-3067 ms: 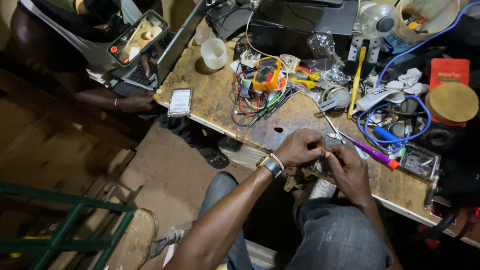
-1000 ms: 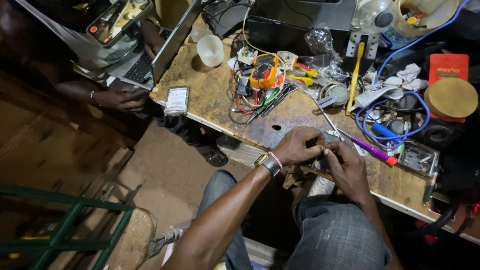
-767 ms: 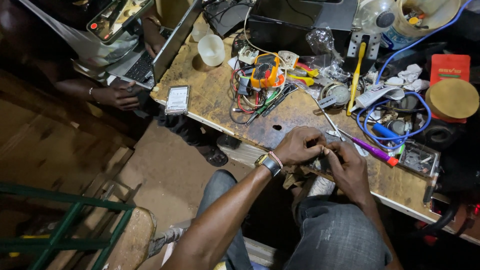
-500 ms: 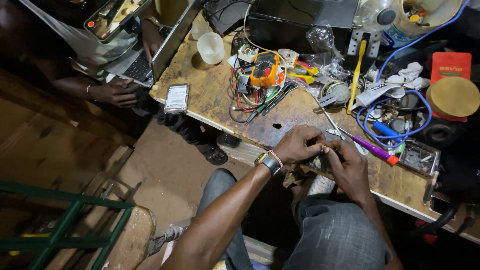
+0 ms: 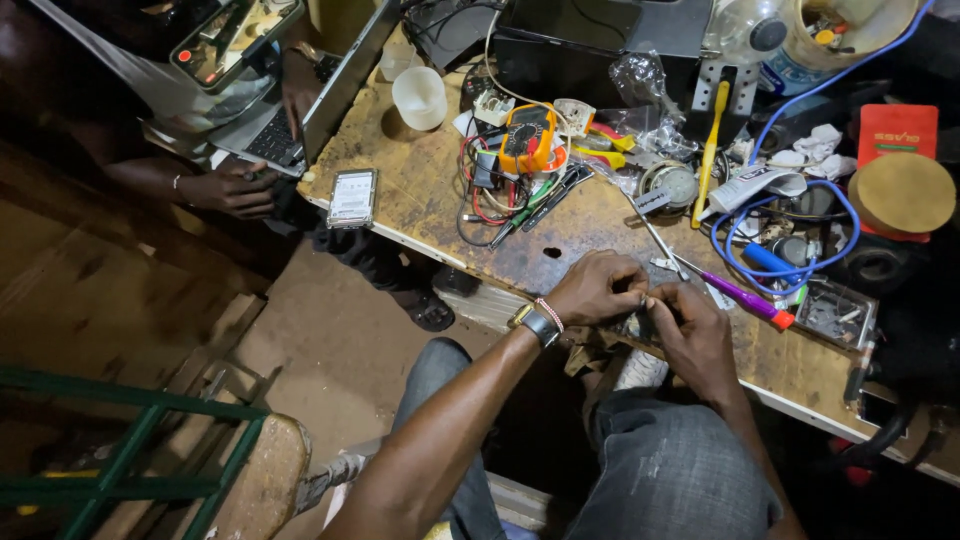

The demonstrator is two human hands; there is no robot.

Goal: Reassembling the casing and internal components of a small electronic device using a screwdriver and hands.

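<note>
both hands barely shifted since earlier; left hand [image 5: 597,290] and right hand [image 5: 692,330] pinch a small dark part [image 5: 636,322] together at the surface [image 5: 420,215] edge. grip: narrow, fingertips closed on part. red rectangular package [image 5: 897,130] sits far right, under a round tan disc [image 5: 902,193].

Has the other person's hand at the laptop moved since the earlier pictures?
Yes. The other person's hand now lies nearer the laptop, up from beside the hard drive.

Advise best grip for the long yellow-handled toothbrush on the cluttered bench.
Pinch the long yellow-handled toothbrush at mid-handle from above: it lies flat, pointing away from the person, the shaft mostly exposed. Come from its right side; the round metal part crowds its left.
</note>
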